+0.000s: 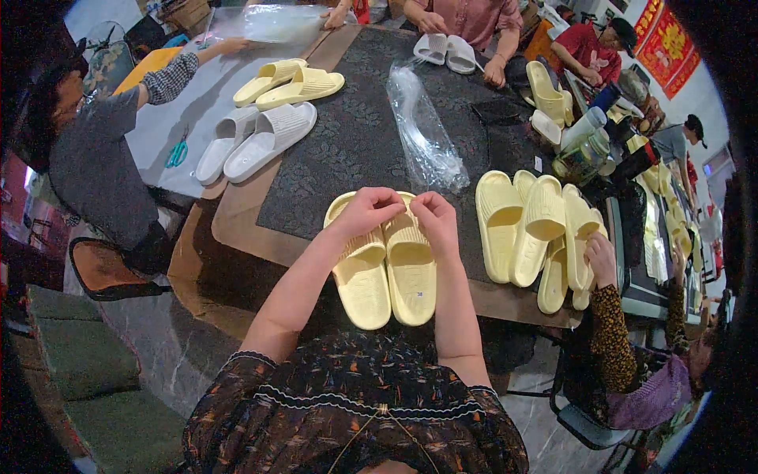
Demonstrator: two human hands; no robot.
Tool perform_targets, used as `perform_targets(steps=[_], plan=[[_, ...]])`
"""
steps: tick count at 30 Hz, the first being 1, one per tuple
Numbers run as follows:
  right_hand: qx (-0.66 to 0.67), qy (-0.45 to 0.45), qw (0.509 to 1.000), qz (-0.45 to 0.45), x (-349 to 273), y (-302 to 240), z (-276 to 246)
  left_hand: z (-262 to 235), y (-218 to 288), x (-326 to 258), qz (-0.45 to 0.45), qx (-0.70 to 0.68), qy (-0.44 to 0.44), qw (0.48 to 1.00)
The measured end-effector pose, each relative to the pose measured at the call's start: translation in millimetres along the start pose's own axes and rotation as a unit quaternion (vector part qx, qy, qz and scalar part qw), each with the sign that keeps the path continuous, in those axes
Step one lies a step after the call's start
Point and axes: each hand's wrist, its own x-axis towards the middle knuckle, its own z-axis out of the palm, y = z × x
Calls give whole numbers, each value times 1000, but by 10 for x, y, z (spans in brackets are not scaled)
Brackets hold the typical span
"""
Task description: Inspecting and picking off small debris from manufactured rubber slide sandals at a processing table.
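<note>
Yellow slippers (385,272) side by side, toes away, under both hands' fingers (399,207).

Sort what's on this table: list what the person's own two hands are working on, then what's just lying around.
In hand:
- left hand
- right hand
- pale yellow slipper pair, both hands on the straps

Lying about:
- clear plastic bag
- heap of yellow slippers
- white slipper pair
- yellow pair beyond it
- green-handled scissors

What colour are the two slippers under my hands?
Pale yellow: the pair of slippers under the left hand and right hand; the head view shows it best.
</note>
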Motion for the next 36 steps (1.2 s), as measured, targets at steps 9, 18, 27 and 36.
perform_targets(steps=[9, 18, 27, 36], plan=[[-13, 10, 1000, -16, 28, 32, 0, -1, 15, 8, 1, 20, -1, 1000], [-16, 8, 1000, -22, 25, 30, 15, -1, -17, 17, -11, 11, -2, 1000], [-20, -2, 999, -35, 3, 5, 40, 5, 41, 6, -3, 3, -3, 1000], [-31, -4, 999, -29, 3, -10, 39, 1, 50, -1, -7, 10, 1, 1000]])
